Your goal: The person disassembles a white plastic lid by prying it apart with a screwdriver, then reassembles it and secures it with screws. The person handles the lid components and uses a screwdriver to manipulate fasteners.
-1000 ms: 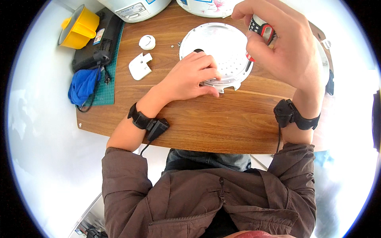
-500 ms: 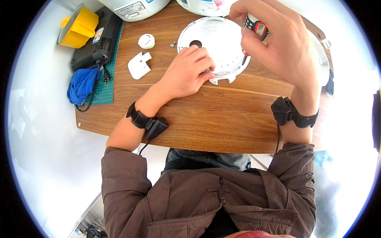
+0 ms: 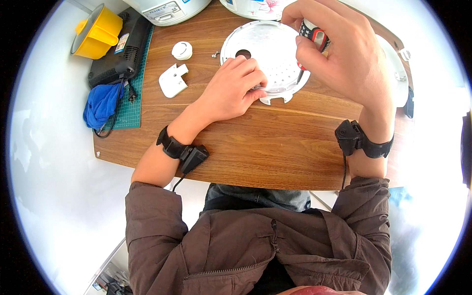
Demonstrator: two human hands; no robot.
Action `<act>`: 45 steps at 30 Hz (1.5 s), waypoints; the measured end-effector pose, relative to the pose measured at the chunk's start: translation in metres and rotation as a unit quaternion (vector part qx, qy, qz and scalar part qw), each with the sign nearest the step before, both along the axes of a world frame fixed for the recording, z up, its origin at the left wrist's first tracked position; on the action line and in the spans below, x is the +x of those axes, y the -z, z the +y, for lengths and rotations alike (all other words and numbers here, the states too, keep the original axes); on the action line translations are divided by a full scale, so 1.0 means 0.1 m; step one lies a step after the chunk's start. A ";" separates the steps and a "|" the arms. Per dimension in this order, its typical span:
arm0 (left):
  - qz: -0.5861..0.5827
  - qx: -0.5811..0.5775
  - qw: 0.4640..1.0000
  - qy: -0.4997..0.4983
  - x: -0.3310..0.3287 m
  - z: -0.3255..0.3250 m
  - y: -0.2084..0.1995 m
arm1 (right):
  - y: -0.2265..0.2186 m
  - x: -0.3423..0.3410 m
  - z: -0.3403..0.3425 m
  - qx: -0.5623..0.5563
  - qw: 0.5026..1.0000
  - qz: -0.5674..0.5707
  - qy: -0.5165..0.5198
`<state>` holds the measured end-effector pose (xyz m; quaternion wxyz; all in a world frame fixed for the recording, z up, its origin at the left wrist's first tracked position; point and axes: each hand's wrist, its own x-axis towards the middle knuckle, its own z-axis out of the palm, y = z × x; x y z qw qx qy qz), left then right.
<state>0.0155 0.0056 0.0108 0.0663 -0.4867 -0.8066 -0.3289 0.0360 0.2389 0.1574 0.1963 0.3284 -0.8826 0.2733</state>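
Note:
A round silvery-white lid [image 3: 282, 54] with a dark hole and rows of small dimples lies on the table. My left hand [image 3: 239, 83] is closed on its near left rim, thumb at the edge and fingers over the top. In my right hand [image 3: 346, 59] is a screwdriver [image 3: 314, 37] with a red, black and star-patterned handle, held upright. Its thin dark shaft points down at the lid's right rim. Whether the tip sits in a screw is too small to tell.
Left of the lid lie a white round knob [image 3: 182, 50], a white plastic piece [image 3: 173, 81] and small screws [image 3: 215, 54]. Farther left are a yellow container [image 3: 101, 34], a black device [image 3: 110, 64], a blue cloth [image 3: 102, 105] and a green mat [image 3: 129, 114]. White appliances [image 3: 172, 10] stand behind.
My right hand and the screwdriver have shifted slightly left, and more of the shaft shows above the rim. The left hand stays in place on the lid.

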 end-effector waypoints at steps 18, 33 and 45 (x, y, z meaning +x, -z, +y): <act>-0.005 0.003 1.000 0.002 -0.01 0.00 0.01 | -0.06 0.04 0.06 0.030 0.997 0.025 0.069; -0.016 -0.004 1.000 -0.002 -0.01 0.02 -0.01 | -0.14 0.12 0.05 0.160 0.980 0.032 0.116; -0.020 -0.010 1.000 -0.007 0.00 -0.02 0.01 | -0.32 0.21 0.10 0.125 0.986 -0.075 0.083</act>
